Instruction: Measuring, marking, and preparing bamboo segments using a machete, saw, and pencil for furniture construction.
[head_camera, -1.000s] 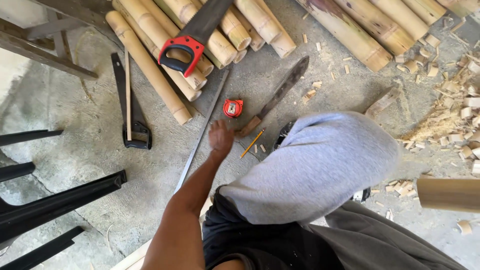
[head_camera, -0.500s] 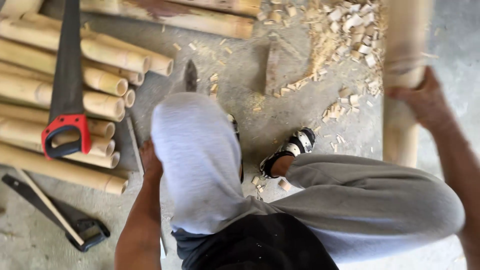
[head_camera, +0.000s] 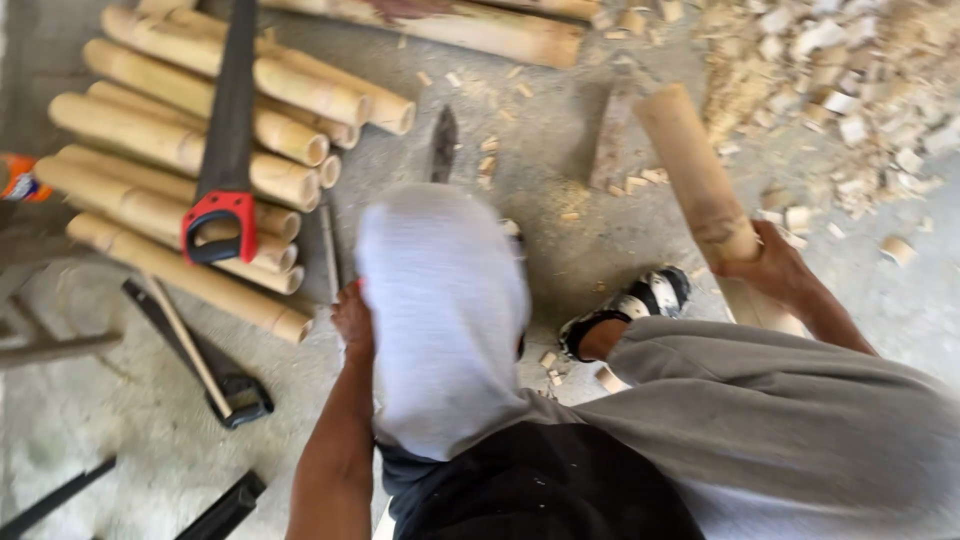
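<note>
My right hand grips a thick bamboo pole that slants up and away over the concrete floor. My left hand reaches down beside my raised left knee in grey trousers, close to a thin metal strip lying on the floor; the knee hides its fingers, so I cannot tell whether it holds anything. A machete blade pokes out beyond the knee. My sandalled right foot rests on the floor below the pole.
A stack of cut bamboo poles lies at the left with a red-handled handsaw on top. A second dark saw lies on the floor below. Wood chips and offcuts pile at the upper right. Black metal legs stand lower left.
The view has swung right then back a little. My right hand has tilted the bamboo pole from upright to slanted left. My left hand stays low beside the knee.
</note>
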